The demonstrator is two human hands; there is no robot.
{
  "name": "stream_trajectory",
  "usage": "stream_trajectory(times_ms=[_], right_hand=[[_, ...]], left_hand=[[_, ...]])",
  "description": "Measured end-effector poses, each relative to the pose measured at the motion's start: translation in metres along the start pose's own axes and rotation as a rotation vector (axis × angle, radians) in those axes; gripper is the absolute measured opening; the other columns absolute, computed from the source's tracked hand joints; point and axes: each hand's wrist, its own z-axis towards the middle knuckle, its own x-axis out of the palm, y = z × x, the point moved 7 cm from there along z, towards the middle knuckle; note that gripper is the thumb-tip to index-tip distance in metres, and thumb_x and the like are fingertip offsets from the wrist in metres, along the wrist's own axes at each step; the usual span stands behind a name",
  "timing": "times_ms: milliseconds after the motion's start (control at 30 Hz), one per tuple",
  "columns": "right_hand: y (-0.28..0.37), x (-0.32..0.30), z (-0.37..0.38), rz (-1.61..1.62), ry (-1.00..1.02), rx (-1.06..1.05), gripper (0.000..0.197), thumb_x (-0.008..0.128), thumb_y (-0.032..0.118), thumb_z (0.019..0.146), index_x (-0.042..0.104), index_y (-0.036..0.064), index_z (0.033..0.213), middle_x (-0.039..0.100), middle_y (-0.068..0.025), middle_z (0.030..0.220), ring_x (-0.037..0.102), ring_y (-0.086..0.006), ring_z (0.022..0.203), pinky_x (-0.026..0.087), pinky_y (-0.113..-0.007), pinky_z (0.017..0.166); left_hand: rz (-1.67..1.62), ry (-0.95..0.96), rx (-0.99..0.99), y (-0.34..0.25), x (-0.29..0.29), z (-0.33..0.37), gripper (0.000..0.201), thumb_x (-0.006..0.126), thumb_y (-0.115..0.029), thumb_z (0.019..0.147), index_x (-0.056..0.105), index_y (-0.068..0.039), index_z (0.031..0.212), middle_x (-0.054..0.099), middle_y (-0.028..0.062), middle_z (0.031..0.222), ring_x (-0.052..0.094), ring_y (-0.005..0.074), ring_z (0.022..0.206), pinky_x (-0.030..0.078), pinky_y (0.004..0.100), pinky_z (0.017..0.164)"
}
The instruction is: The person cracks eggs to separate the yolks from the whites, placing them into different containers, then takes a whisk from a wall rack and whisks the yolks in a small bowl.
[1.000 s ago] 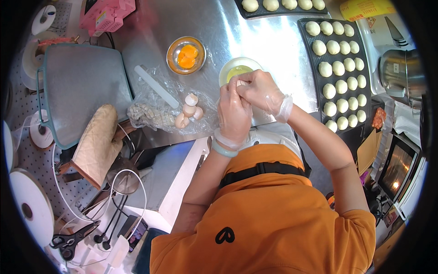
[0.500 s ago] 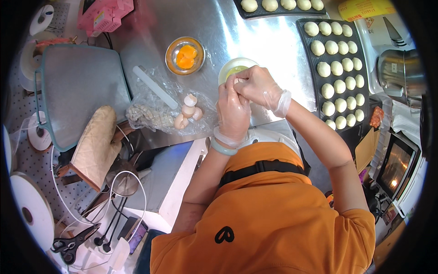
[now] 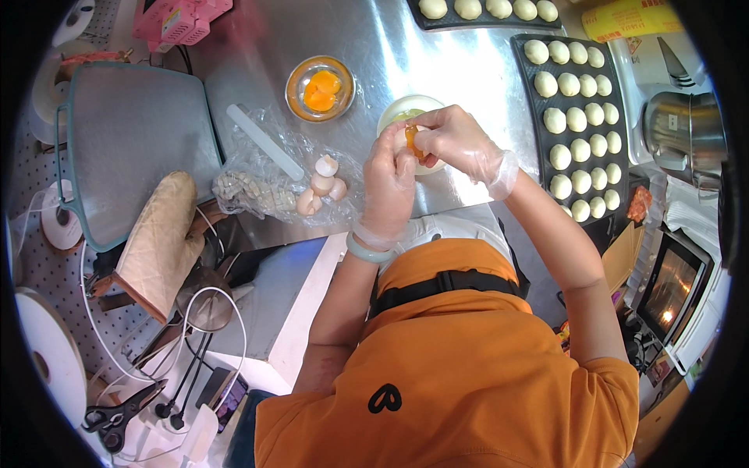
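- left hand [image 3: 392,178]: in a clear glove, thumb and fingers bent around one side of a cracked egg [image 3: 413,137]; a pale bangle [image 3: 367,249] circles the wrist.
- right hand [image 3: 460,144]: gloved as well, fingertips pinched in on the egg's other side, so both hands grip it together.
- the cracked egg: held up between the fingertips at the near edge of a white bowl [image 3: 388,117], its orange yolk showing in the gap (how much shell each hand has is hard to tell).
- in the white bowl: pale, clear egg white [image 3: 407,115], partly covered by the hands.
- to the left, farther back on the steel bench [image 3: 355,35]: a round bowl [image 3: 291,95] with orange yolks [image 3: 321,90] in it.
- nearer the person, left of the left hand: a small heap of broken eggshells [image 3: 321,184] on crumpled clear plastic [image 3: 269,187], with a white strip [image 3: 265,143] lying across the plastic.
- on the right: a dark tray [image 3: 563,101] with rows of round, pale dough balls [image 3: 559,157].
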Motion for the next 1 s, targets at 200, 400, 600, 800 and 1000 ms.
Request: stream_trajectory(times_ms=[200, 400, 600, 800, 1000], right_hand=[[0.017, -0.003, -0.015, 0.05, 0.02, -0.072, 0.042, 0.062, 0.016, 0.077, 0.065, -0.009, 0.11, 0.066, -0.0093, 0.074, 0.062, -0.0125, 0.066, 0.051, -0.024, 0.066], [0.026, -0.005, -0.03, 0.112, -0.024, -0.2, 0.045, 0.055, 0.004, 0.077, 0.062, -0.0036, 0.12, 0.062, -0.0105, 0.096, 0.061, -0.0139, 0.081, 0.051, -0.027, 0.08], [0.019, -0.011, -0.032, 0.309, 0.022, -0.299, 0.043, 0.058, -0.001, 0.079, 0.061, -0.0018, 0.122, 0.057, -0.0051, 0.101, 0.06, -0.0116, 0.083, 0.049, -0.024, 0.08], [0.006, -0.017, -0.03, 0.141, -0.065, -0.332, 0.037, 0.058, -0.002, 0.079, 0.064, 0.0006, 0.115, 0.054, -0.0036, 0.105, 0.056, -0.0108, 0.084, 0.047, -0.026, 0.081], [-0.002, -0.017, -0.029, 0.21, -0.025, -0.277, 0.039, 0.059, 0.0, 0.077, 0.055, 0.001, 0.116, 0.052, -0.0048, 0.106, 0.053, -0.0085, 0.08, 0.046, -0.023, 0.078]], left_hand=[[-0.23, 0.063, -0.067, -0.005, -0.006, 0.0, 0.039, 0.046, -0.007, 0.093, 0.046, 0.005, 0.13, 0.059, 0.0128, 0.111, 0.056, 0.0136, 0.091, 0.048, 0.0283, 0.081], [-0.454, 0.083, -0.089, -0.013, -0.012, 0.002, 0.038, 0.046, -0.012, 0.096, 0.045, 0.0, 0.132, 0.055, 0.0046, 0.11, 0.05, 0.0068, 0.084, 0.045, 0.0219, 0.076], [-0.551, 0.058, -0.161, -0.008, -0.019, 0.005, 0.037, 0.044, -0.017, 0.095, 0.048, -0.001, 0.129, 0.056, 0.0036, 0.107, 0.049, 0.0068, 0.081, 0.044, 0.0207, 0.076], [-0.515, 0.058, -0.169, -0.003, -0.027, 0.006, 0.04, 0.048, -0.02, 0.093, 0.048, -0.001, 0.128, 0.057, 0.005, 0.111, 0.054, 0.0086, 0.088, 0.046, 0.0241, 0.078], [-0.532, 0.062, -0.191, -0.003, -0.026, 0.004, 0.035, 0.045, -0.014, 0.094, 0.051, -0.003, 0.126, 0.057, 0.0018, 0.102, 0.048, 0.0057, 0.077, 0.043, 0.0199, 0.074]])
